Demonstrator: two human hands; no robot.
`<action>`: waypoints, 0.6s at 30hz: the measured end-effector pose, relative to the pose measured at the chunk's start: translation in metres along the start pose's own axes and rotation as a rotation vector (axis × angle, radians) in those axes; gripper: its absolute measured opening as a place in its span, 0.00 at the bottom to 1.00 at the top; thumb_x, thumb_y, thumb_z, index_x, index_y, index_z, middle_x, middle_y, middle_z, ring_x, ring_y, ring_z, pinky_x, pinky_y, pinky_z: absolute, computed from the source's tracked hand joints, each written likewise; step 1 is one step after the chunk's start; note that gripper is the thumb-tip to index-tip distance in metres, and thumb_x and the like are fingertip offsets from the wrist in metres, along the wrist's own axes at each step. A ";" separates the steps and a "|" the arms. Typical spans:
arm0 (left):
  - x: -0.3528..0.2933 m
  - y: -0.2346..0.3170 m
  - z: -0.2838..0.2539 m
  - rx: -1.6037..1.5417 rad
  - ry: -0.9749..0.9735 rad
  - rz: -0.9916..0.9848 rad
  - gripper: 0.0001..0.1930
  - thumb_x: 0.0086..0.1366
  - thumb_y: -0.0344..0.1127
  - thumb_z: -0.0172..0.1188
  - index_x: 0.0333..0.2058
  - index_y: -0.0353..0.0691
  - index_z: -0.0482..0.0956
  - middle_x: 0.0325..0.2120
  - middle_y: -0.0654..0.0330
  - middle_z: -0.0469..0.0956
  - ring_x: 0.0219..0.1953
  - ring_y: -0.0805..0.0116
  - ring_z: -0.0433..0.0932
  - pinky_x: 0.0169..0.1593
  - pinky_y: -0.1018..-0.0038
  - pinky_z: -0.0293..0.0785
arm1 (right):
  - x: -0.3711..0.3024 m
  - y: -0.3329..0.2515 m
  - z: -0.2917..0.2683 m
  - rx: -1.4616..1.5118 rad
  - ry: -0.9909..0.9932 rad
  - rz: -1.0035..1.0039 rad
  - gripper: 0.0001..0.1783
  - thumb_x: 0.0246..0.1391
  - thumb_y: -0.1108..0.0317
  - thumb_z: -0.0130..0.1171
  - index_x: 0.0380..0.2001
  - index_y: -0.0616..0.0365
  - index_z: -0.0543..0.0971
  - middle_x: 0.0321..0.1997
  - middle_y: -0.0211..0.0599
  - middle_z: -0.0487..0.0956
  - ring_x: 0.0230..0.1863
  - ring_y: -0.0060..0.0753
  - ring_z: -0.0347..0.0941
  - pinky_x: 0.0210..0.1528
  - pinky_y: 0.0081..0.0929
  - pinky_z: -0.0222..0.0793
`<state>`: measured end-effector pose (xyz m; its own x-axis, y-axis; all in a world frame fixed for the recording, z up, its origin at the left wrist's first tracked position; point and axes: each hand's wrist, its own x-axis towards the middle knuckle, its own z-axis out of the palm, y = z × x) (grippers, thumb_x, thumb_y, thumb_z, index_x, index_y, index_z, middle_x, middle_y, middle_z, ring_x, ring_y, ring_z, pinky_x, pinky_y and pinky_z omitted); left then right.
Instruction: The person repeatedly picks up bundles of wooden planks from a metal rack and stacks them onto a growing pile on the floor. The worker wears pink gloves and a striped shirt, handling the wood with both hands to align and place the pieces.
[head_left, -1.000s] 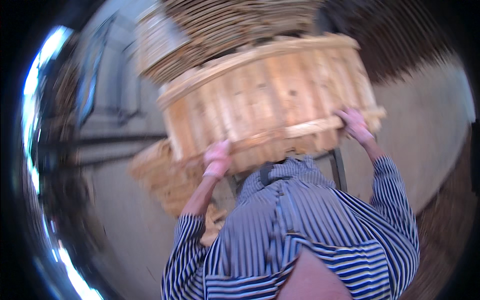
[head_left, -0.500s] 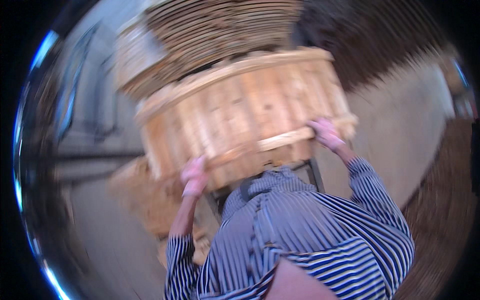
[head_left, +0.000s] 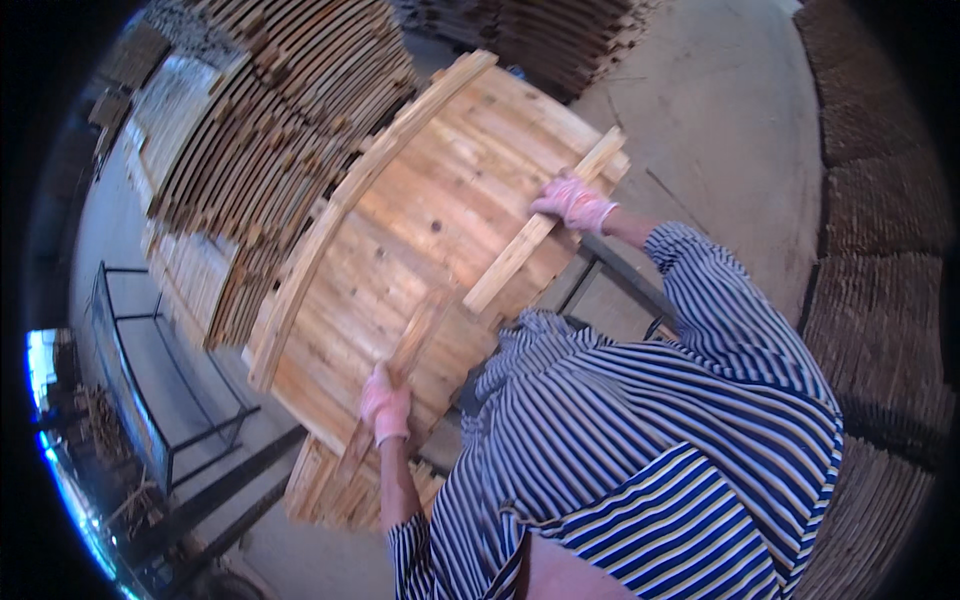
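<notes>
A broad panel of pale planks (head_left: pixel 400 235) lies in front of me, with a long batten (head_left: pixel 345 205) across its far edge. Over its near side, two separate wooden strips run roughly end to end. My left hand (head_left: pixel 385 405), in a pink glove, is closed around the browner strip (head_left: pixel 418 335). My right hand (head_left: pixel 575 202), also gloved in pink, grips the paler strip (head_left: pixel 510 262) toward its far right end. The palms and the undersides of the strips are hidden.
Tall stacks of boards (head_left: pixel 250 150) stand beyond the panel, and more brown stacks (head_left: pixel 885 300) line the right. On the left are a black metal frame (head_left: pixel 130 370) and dark rails (head_left: pixel 215 500). Short wood pieces (head_left: pixel 335 490) sit below the panel's left corner.
The view has turned, so the panel now slants up to the right. The two strips show more distinctly at different angles, and both hands remain on the wood.
</notes>
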<state>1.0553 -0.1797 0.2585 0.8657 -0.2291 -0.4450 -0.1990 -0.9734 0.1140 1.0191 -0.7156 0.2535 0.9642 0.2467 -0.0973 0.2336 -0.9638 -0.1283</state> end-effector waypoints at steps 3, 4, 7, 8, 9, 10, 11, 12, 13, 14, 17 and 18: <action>0.003 0.025 -0.005 0.067 -0.031 0.013 0.26 0.58 0.51 0.65 0.53 0.46 0.75 0.45 0.47 0.80 0.48 0.45 0.80 0.49 0.53 0.79 | -0.005 0.004 0.003 -0.106 -0.050 0.025 0.24 0.48 0.68 0.61 0.49 0.31 0.80 0.39 0.30 0.78 0.47 0.40 0.77 0.55 0.48 0.62; 0.005 0.032 -0.008 0.093 -0.046 -0.011 0.26 0.58 0.50 0.65 0.53 0.47 0.75 0.44 0.48 0.81 0.48 0.45 0.81 0.49 0.53 0.79 | -0.006 0.006 0.005 -0.084 -0.048 0.022 0.24 0.48 0.69 0.61 0.49 0.31 0.80 0.39 0.30 0.78 0.48 0.41 0.77 0.55 0.48 0.62; 0.006 0.031 -0.007 0.069 -0.074 -0.045 0.26 0.57 0.48 0.67 0.53 0.49 0.75 0.46 0.49 0.80 0.49 0.45 0.81 0.49 0.53 0.79 | -0.010 0.009 0.001 0.004 -0.060 0.017 0.24 0.48 0.70 0.61 0.49 0.31 0.80 0.40 0.31 0.78 0.48 0.41 0.77 0.56 0.49 0.63; 0.010 0.032 -0.004 0.062 -0.060 -0.013 0.26 0.56 0.48 0.67 0.53 0.49 0.75 0.47 0.49 0.80 0.49 0.45 0.81 0.49 0.53 0.79 | -0.012 0.013 -0.001 0.028 -0.065 0.030 0.24 0.48 0.70 0.61 0.49 0.32 0.80 0.40 0.31 0.78 0.49 0.41 0.77 0.56 0.49 0.63; 0.007 0.031 -0.004 0.069 -0.069 -0.041 0.27 0.56 0.47 0.68 0.54 0.48 0.75 0.48 0.48 0.79 0.49 0.45 0.80 0.50 0.54 0.79 | -0.005 0.012 0.000 0.033 -0.029 -0.006 0.23 0.48 0.69 0.61 0.48 0.31 0.80 0.40 0.31 0.78 0.49 0.40 0.77 0.55 0.48 0.64; 0.006 0.033 -0.005 0.079 -0.083 -0.056 0.28 0.56 0.46 0.68 0.54 0.48 0.75 0.49 0.48 0.79 0.49 0.45 0.80 0.50 0.55 0.79 | -0.004 0.014 0.001 0.036 0.003 -0.028 0.22 0.48 0.68 0.60 0.47 0.31 0.80 0.40 0.31 0.78 0.49 0.40 0.77 0.54 0.48 0.65; 0.008 0.036 -0.005 0.083 -0.081 -0.026 0.28 0.56 0.46 0.69 0.55 0.48 0.75 0.49 0.48 0.79 0.50 0.45 0.80 0.51 0.55 0.79 | -0.007 0.017 0.003 0.005 -0.004 -0.006 0.21 0.48 0.67 0.60 0.47 0.31 0.80 0.39 0.31 0.78 0.49 0.40 0.77 0.54 0.49 0.65; 0.005 0.037 -0.004 0.084 -0.081 -0.015 0.29 0.55 0.46 0.69 0.55 0.47 0.74 0.49 0.48 0.79 0.50 0.46 0.80 0.51 0.56 0.79 | -0.005 0.018 0.005 -0.021 -0.014 -0.001 0.21 0.48 0.67 0.61 0.47 0.31 0.79 0.39 0.31 0.78 0.48 0.40 0.77 0.53 0.49 0.65; 0.004 0.036 -0.006 0.087 -0.073 -0.013 0.29 0.55 0.46 0.70 0.56 0.47 0.74 0.50 0.48 0.79 0.50 0.46 0.80 0.52 0.56 0.78 | 0.000 0.016 0.003 -0.045 -0.016 -0.005 0.20 0.48 0.66 0.61 0.46 0.31 0.79 0.38 0.31 0.78 0.48 0.40 0.77 0.53 0.49 0.66; 0.001 0.036 -0.008 0.088 -0.080 -0.018 0.30 0.55 0.46 0.70 0.56 0.47 0.74 0.50 0.48 0.78 0.51 0.46 0.80 0.52 0.56 0.78 | -0.001 0.013 0.002 -0.068 -0.044 0.005 0.20 0.49 0.65 0.61 0.46 0.31 0.79 0.38 0.31 0.78 0.48 0.40 0.77 0.52 0.50 0.66; -0.001 0.044 -0.021 0.088 -0.103 -0.045 0.32 0.54 0.47 0.71 0.57 0.47 0.74 0.54 0.47 0.76 0.54 0.47 0.78 0.54 0.57 0.78 | 0.006 -0.004 -0.015 -0.118 -0.112 -0.019 0.19 0.50 0.65 0.60 0.47 0.32 0.77 0.39 0.31 0.76 0.45 0.41 0.77 0.53 0.49 0.66; -0.001 0.047 -0.024 0.078 -0.137 -0.042 0.32 0.55 0.48 0.71 0.57 0.47 0.74 0.54 0.47 0.76 0.54 0.47 0.78 0.54 0.57 0.78 | 0.003 -0.007 -0.010 -0.109 -0.079 -0.022 0.19 0.50 0.65 0.59 0.47 0.32 0.77 0.39 0.31 0.76 0.45 0.41 0.77 0.53 0.49 0.66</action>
<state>1.0560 -0.2255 0.2852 0.8044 -0.1826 -0.5653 -0.2042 -0.9786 0.0257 1.0221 -0.7092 0.2640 0.9468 0.2710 -0.1736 0.2711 -0.9623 -0.0237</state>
